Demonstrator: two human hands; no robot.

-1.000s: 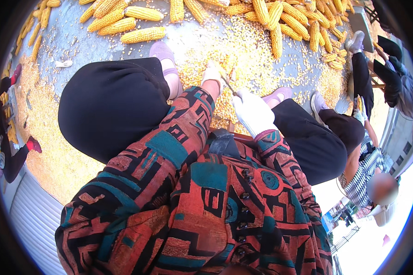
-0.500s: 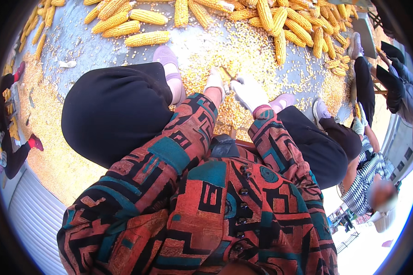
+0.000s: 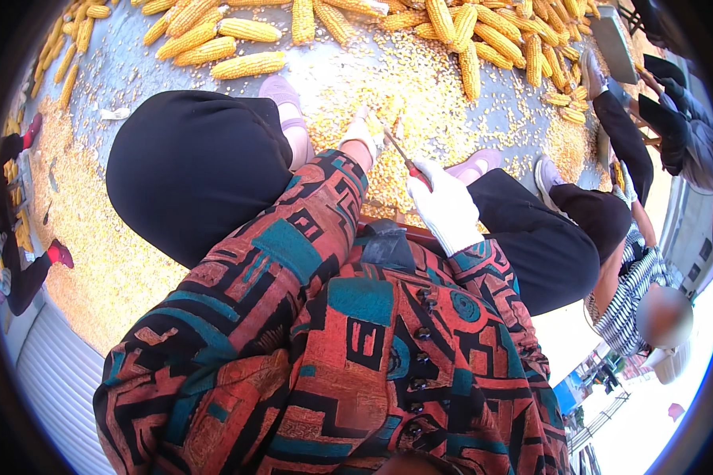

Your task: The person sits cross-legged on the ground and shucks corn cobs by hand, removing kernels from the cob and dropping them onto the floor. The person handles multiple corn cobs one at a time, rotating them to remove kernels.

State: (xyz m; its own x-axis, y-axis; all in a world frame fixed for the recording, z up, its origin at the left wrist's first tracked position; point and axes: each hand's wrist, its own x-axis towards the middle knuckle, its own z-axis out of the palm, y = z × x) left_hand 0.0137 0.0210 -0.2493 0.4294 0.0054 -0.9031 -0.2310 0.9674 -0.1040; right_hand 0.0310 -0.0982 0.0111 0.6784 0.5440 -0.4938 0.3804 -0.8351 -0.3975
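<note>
My right hand (image 3: 444,202), in a white glove, is closed around the red handle of a screwdriver-like tool (image 3: 416,170). Its thin metal shaft slants up and left toward my other hand. My left hand (image 3: 363,133), also in a pale glove, is closed at the shaft's far end, on what looks like a yellow corn cob. That cob blends into the loose kernels (image 3: 337,119) behind it, so its outline is hard to make out. Both hands are between my knees, above the spread of kernels.
Whole corn cobs (image 3: 249,65) lie across the far ground, with a bigger heap (image 3: 495,39) at far right. My lilac shoes (image 3: 281,93) flank the kernels. A person in a striped top (image 3: 630,297) sits at right, others at both edges. More kernels (image 3: 95,245) cover the left ground.
My right hand has drawn back toward me and down with the tool, away from my left hand, so its shaft and red handle now show. My left hand has shifted slightly left.
</note>
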